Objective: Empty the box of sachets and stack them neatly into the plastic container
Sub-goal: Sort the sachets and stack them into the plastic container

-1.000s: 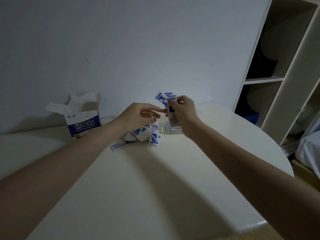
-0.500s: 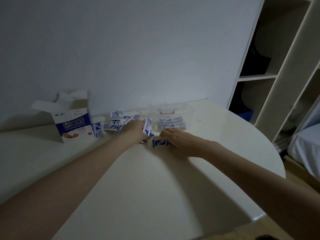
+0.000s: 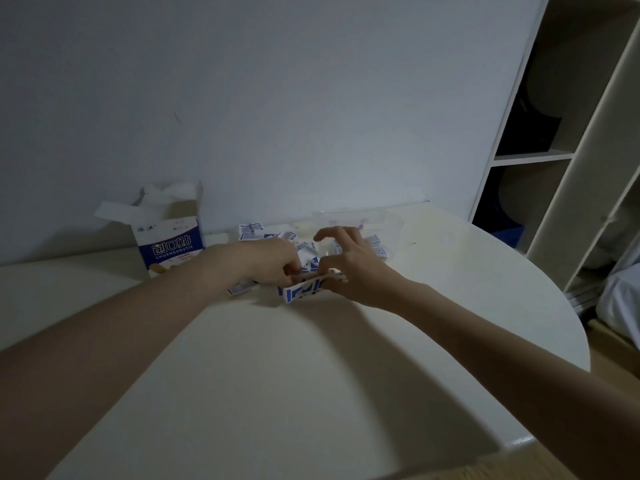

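Note:
Several blue-and-white sachets point(image 3: 252, 231) lie loose on the white table point(image 3: 311, 375) near the wall. My left hand point(image 3: 270, 261) and my right hand point(image 3: 349, 268) meet over them, and between the two hands a small bundle of sachets point(image 3: 300, 291) is pinched just above the tabletop. My right index finger is lifted. Behind the hands stands the clear plastic container point(image 3: 388, 220) with a stack of sachets point(image 3: 377, 247) inside. The opened blue-and-white box point(image 3: 171, 242) stands at the left, its flaps up.
A white wall runs close behind the table. An open shelf unit point(image 3: 554, 157) stands at the right, with bedding point(image 3: 623, 292) low beside it. The table's rounded edge curves along the right and front.
Both hands have come closer together and lifted a bundle of sachets slightly off the table. A second ago my right hand held sachets high above the container.

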The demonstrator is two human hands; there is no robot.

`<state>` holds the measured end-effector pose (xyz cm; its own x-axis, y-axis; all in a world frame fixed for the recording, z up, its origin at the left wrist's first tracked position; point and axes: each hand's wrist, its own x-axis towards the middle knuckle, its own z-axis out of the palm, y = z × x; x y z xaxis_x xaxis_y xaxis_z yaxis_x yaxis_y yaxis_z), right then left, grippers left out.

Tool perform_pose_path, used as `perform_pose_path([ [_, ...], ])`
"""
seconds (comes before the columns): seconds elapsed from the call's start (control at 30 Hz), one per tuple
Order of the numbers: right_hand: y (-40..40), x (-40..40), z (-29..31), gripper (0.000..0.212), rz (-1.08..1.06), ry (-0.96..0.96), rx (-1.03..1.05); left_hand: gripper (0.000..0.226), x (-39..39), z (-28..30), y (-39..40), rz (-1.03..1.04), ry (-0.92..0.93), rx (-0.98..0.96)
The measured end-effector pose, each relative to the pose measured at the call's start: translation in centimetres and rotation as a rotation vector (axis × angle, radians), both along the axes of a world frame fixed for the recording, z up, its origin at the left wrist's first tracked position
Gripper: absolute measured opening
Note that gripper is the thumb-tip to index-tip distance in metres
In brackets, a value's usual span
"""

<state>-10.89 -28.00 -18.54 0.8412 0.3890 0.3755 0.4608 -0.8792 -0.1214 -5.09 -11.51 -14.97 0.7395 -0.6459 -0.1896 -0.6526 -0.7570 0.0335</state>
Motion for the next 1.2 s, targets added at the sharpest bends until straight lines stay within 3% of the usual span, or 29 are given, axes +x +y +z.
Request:
perform_pose_path([
  [0.13, 0.3, -0.4, 0.3, 0.015, -0.029, 0.141, 0.078, 0.034, -0.4, -0.3, -1.0, -0.042, -0.042, 0.009],
  [0.3, 0.0, -0.3, -0.2, 0.022, -0.093, 0.143, 0.135, 0.010, 0.0, 0.2, 0.5, -0.015, 0.068, 0.020],
  [0.47, 0.0, -0.5, 0.2, 0.024, -0.078, 0.225, 0.021, 0.038, -0.6, -0.2, 0.7, 0.062, 0.176, -0.107],
  [0.67, -3.2, -0.1, 1.0, 0.032, -0.222, 0.349, -0.080, 0.021, -0.6, -1.2, 0.3, 0.076, 0.151, -0.187],
  [0.8, -3.6, -0.2, 1.3, 0.020, -0.194, 0.429, 0.086, 0.014, -0.4, -1.6, -0.6, 0.051, 0.160, -0.267],
  [1.1, -4.0, -0.2, 1.0, 0.017, -0.175, 0.345, 0.171, 0.013, -0.3, -2.2, -0.9, 0.108, 0.170, -0.456],
  [1.2, -3.8, 0.0, 0.8, 0.019, -0.183, 0.349, 0.131, 0.011, -0.4, -2.1, -0.7, 0.119, 0.137, -0.424],
])
